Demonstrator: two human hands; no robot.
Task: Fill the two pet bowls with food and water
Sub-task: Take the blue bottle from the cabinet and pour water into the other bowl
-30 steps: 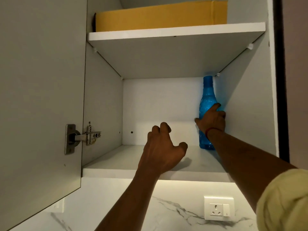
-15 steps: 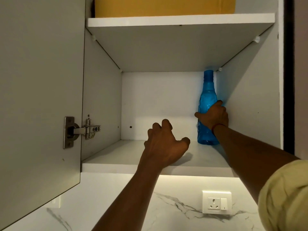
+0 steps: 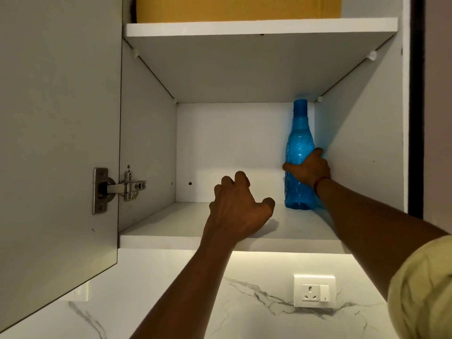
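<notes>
A tall blue plastic bottle [image 3: 299, 143] with a blue cap stands upright at the back right corner of the lower cupboard shelf [image 3: 186, 223]. My right hand [image 3: 308, 168] is wrapped around the bottle's middle. My left hand [image 3: 238, 206] hovers over the front of the same shelf, fingers curled and apart, holding nothing. No pet bowls are in view.
The cupboard door [image 3: 58, 143] stands open at the left, with a metal hinge [image 3: 117, 189]. A yellow box [image 3: 234, 8] sits on the upper shelf. Below the cupboard is a marble wall with a white socket [image 3: 314, 291].
My right hand has gone from touching the bottle with a pointing finger to closing around its middle. My left hand has stayed over the shelf front.
</notes>
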